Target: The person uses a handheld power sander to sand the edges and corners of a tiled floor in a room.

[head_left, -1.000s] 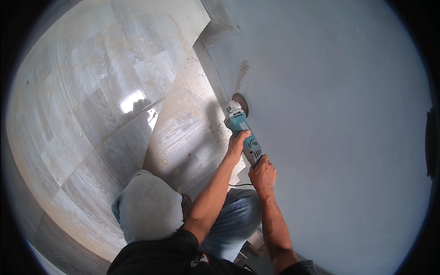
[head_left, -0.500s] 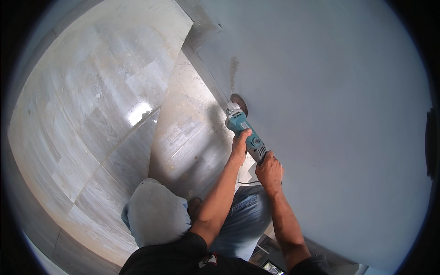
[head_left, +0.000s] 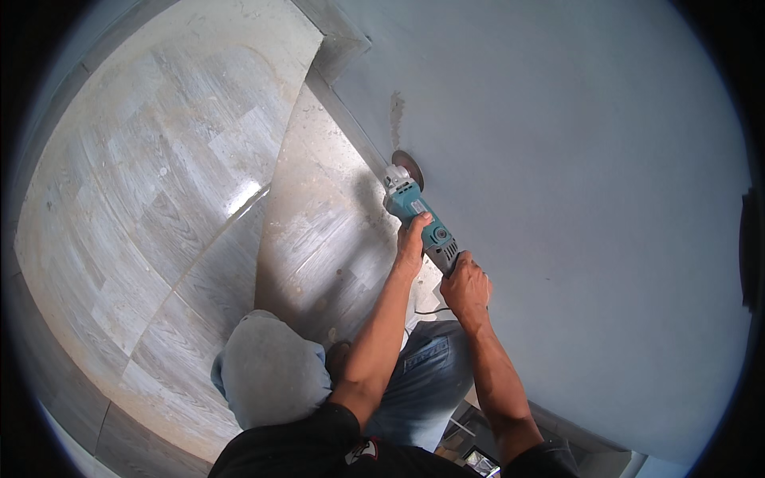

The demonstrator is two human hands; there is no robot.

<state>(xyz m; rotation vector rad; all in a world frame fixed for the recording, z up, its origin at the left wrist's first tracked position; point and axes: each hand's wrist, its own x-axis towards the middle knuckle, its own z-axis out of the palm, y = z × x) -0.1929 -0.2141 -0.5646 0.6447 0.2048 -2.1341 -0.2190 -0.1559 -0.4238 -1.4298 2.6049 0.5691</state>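
Note:
A teal and grey angle grinder [head_left: 418, 209] is held in both my hands, its head pointing up and away from me. My left hand [head_left: 411, 241] is closed around the teal body, with the thumb on top. At the rear end, my right hand [head_left: 468, 287] wraps around the grey handle. The brown disc [head_left: 409, 170] at the grinder's head meets or nearly meets the blue-grey wall [head_left: 574, 207]; I cannot tell whether it touches. Just beyond the disc runs a rough, darker scraped mark [head_left: 396, 118] on the wall.
Along the wall's foot runs a grey skirting edge [head_left: 347, 119]. To the left lies a wood-pattern tiled floor [head_left: 183, 175], dusty and pale near the wall. A dark cord [head_left: 434, 311] trails from the grinder by my right hand. My bent knee [head_left: 275, 370] is at the lower left.
Both hands and the grinder have shifted slightly up and left in the picture, as have the wall mark and floor edges. My grip is the same.

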